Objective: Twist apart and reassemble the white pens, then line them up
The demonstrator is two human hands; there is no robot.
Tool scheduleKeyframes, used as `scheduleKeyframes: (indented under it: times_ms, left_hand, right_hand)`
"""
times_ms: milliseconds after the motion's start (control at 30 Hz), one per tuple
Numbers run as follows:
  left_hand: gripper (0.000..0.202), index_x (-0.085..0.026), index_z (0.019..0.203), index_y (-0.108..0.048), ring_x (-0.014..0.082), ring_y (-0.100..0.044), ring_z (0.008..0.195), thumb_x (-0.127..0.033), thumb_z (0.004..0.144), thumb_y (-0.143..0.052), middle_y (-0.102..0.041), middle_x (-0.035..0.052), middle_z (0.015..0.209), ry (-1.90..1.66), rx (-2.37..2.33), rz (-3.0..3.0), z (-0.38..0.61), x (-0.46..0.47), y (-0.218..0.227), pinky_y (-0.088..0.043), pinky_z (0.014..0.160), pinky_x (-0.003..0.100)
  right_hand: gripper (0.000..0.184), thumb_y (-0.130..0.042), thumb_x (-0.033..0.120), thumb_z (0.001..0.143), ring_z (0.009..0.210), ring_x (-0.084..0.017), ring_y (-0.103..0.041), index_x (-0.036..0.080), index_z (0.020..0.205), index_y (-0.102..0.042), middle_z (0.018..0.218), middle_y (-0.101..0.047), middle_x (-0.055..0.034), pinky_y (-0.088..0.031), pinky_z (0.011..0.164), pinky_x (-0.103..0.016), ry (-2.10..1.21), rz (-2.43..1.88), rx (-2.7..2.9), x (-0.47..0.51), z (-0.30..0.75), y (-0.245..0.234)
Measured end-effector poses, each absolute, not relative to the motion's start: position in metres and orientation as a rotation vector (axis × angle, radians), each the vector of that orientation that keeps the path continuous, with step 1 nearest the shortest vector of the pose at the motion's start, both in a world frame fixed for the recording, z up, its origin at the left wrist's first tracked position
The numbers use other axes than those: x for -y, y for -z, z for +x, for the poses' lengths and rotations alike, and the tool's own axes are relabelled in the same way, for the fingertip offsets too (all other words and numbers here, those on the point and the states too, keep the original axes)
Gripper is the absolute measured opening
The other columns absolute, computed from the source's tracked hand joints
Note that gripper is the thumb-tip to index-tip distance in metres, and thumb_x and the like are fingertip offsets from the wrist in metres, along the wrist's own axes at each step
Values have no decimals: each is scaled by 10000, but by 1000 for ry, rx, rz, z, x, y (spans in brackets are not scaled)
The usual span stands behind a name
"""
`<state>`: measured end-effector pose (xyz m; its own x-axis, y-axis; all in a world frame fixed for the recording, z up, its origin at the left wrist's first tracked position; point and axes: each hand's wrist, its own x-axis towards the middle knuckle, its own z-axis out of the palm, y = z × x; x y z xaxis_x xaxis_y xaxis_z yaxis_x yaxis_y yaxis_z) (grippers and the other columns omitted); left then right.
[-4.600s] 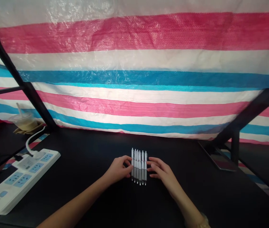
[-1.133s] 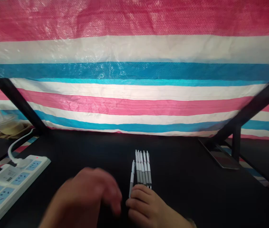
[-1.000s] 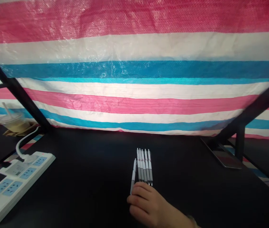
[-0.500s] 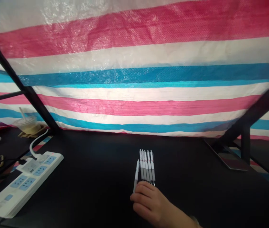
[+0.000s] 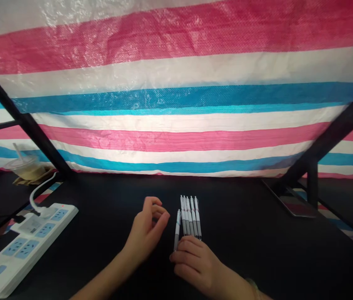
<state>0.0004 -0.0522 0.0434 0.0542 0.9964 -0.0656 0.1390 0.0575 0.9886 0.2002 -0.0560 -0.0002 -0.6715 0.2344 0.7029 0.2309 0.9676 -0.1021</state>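
Several white-and-grey pens (image 5: 190,214) lie side by side on the black table (image 5: 108,233), pointing away from me. One more pen (image 5: 177,230) lies just left of the row, shifted nearer to me. My right hand (image 5: 195,263) rests with curled fingers pressed on the near ends of the pens. My left hand (image 5: 147,231) hovers just left of the shifted pen, thumb and bent forefinger apart, with nothing in it.
A white power strip (image 5: 23,246) with a plugged cable lies at the left. Behind it stands a lidded cup with a straw (image 5: 26,167). A phone (image 5: 295,204) lies at the right by a black frame leg (image 5: 312,183). A striped tarp (image 5: 176,104) closes the back.
My left hand, out of view half a second ago, has come up beside the shifted pen. My right hand has stayed on the pens' near ends.
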Motion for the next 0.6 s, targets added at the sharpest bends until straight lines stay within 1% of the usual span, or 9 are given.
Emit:
scheduleKeyframes:
  times_ms: [67,133,200,267,333,400,467,533,600]
  left_hand:
    - [370,-204,1023,-458,184,-673,548,-531,885,-563,-714,34,713,-832,-1256,1111,12,20,-28,-521,504,281]
    - [465,-218,978,-411,167,-656,489,-536,785,-689,-716,32,689,-737,-1203,992,20,5,-14,-506,479,261]
    - [541,-219,948,-406,160,-663,499,-477,688,-804,-726,45,702,-726,-1128,898,25,5,-3,-507,496,252]
    - [560,-209,934,-426,167,-683,546,-407,640,-859,-734,61,714,-763,-1073,814,27,11,1,-516,533,251]
    - [526,-186,950,-472,172,-699,604,-353,645,-867,-741,72,738,-811,-1056,731,25,16,1,-532,582,258]
    - [469,-155,1002,-542,165,-704,653,-313,683,-847,-746,77,786,-860,-1044,675,22,16,-3,-544,635,262]
    - [418,-131,1051,-608,162,-707,691,-283,724,-819,-745,76,825,-900,-997,665,18,14,-6,-550,676,264]
    - [362,-119,1065,-656,169,-713,723,-261,760,-790,-744,77,850,-919,-917,685,14,13,-9,-554,719,277]
    - [300,-114,1037,-687,186,-719,734,-254,784,-766,-750,91,883,-909,-835,699,13,12,-9,-559,722,295]
  right_hand:
    - [186,-514,25,927,769,-151,-585,145,834,-622,882,-742,-49,-541,781,-338,-26,-320,2324,56,201,0]
    - [194,-496,26,931,786,-159,-592,139,836,-623,869,-737,-60,-552,784,-338,-59,-305,2341,57,202,-2]
    - [221,-471,20,928,830,-176,-601,141,824,-624,874,-734,-73,-563,806,-345,-74,-293,2378,58,203,-5]
    - [236,-459,17,919,853,-187,-606,149,807,-620,870,-727,-81,-564,840,-352,-68,-268,2407,60,203,-7]
    - [232,-455,4,903,839,-185,-605,154,822,-613,862,-711,-78,-553,872,-362,-82,-246,2392,62,202,-6]
    - [219,-452,3,894,831,-177,-598,166,865,-596,874,-678,-70,-548,853,-355,-216,-354,2260,65,200,-2]
    - [148,-480,67,906,834,-168,-591,193,888,-555,915,-623,-58,-545,782,-327,-525,-603,1975,66,197,3]
    - [28,-527,228,932,786,-156,-595,212,912,-514,912,-577,-37,-539,702,-305,-1044,-838,1599,67,194,7]
    - [237,-533,432,931,711,-155,-618,202,984,-509,874,-596,-35,-534,635,-307,-1678,-920,1215,66,192,10]
